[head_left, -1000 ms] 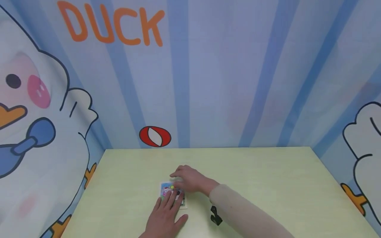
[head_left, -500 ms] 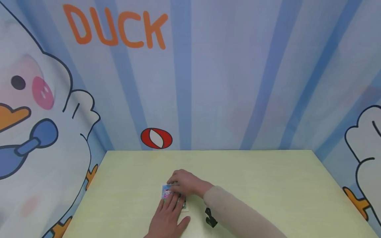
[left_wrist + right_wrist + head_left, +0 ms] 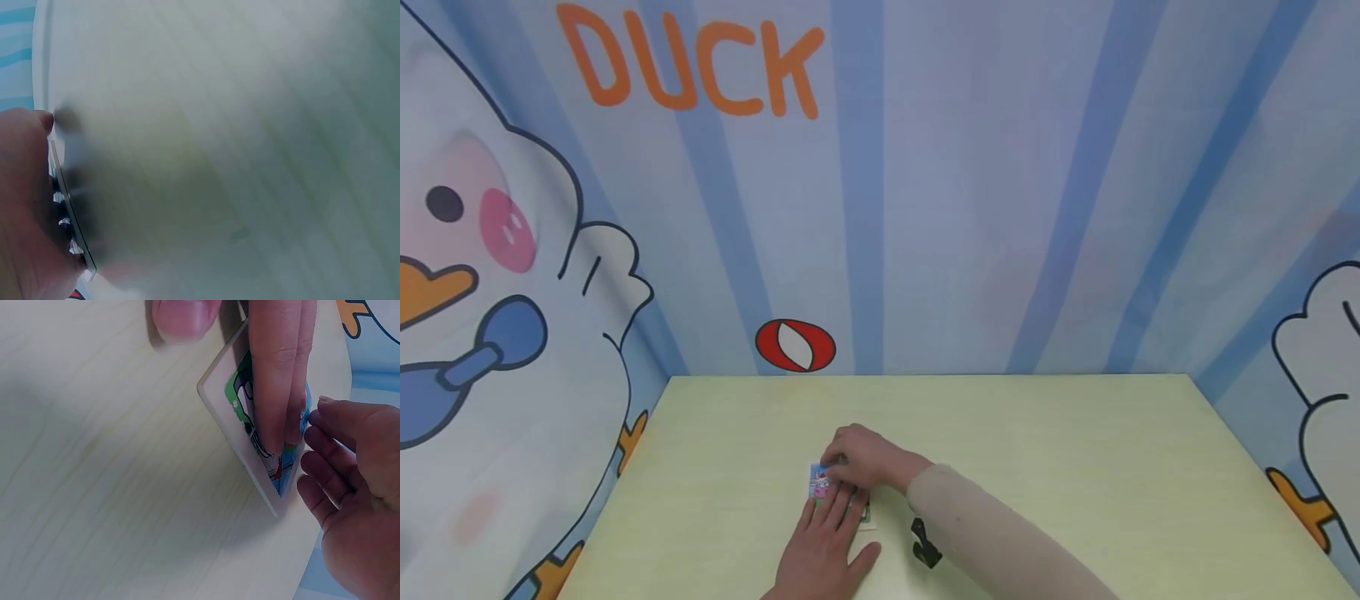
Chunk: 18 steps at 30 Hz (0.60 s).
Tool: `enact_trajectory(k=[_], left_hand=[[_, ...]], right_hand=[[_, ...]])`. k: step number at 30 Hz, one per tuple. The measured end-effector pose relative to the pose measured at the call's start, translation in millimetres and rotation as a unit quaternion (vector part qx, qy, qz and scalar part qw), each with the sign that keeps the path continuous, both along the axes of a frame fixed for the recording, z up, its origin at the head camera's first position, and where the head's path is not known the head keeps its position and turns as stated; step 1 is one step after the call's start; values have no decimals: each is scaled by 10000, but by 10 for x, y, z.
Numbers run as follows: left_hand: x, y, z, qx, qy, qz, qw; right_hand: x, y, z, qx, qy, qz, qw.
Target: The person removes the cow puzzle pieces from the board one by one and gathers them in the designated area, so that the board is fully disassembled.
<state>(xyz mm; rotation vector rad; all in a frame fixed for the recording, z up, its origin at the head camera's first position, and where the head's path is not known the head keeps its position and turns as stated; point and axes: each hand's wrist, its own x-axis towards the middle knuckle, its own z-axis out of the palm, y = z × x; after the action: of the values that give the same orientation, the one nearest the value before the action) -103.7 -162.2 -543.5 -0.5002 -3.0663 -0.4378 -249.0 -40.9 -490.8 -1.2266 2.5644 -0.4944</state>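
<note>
A small flat picture board (image 3: 819, 483) with a pale border lies on the table under both hands. Its printed picture shows green, blue and pink parts. My left hand (image 3: 822, 546) rests on it with straight fingers; they cover much of the picture. In the right wrist view those left fingers (image 3: 275, 375) press on the board (image 3: 228, 419). At the far edge is my right hand (image 3: 868, 457), fingers curled, thumb over the picture side. Its fingertips (image 3: 312, 459) meet or nearly meet the board's edge; whether they pinch anything cannot be told. The left wrist view shows the board edge-on beneath the left hand (image 3: 25, 206).
The pale yellow table (image 3: 1037, 450) spreads around the hands. Behind it stands a blue striped backdrop (image 3: 940, 208) with printed ducks and letters. A black strap piece (image 3: 925, 543) hangs by the right sleeve (image 3: 992, 529).
My right hand has shifted slightly left and nearer, over the board's far edge, and its fingers have curled more. The left hand stays flat on the board. The head view has shifted a little.
</note>
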Motion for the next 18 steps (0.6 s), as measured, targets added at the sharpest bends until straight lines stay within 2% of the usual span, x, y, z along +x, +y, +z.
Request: enact_trajectory(k=[9, 14, 18], left_hand=[[-3, 3, 12, 141, -78, -14, 9999], [-18, -5, -59, 253, 18, 18, 9997], [-44, -17, -131, 160, 50, 58, 9998]], right_hand=[[-19, 3, 12, -152, -479, -211, 9985], [-32, 5, 19, -190, -819, -319, 9959], [-37, 3, 32, -182, -879, -303, 9955]])
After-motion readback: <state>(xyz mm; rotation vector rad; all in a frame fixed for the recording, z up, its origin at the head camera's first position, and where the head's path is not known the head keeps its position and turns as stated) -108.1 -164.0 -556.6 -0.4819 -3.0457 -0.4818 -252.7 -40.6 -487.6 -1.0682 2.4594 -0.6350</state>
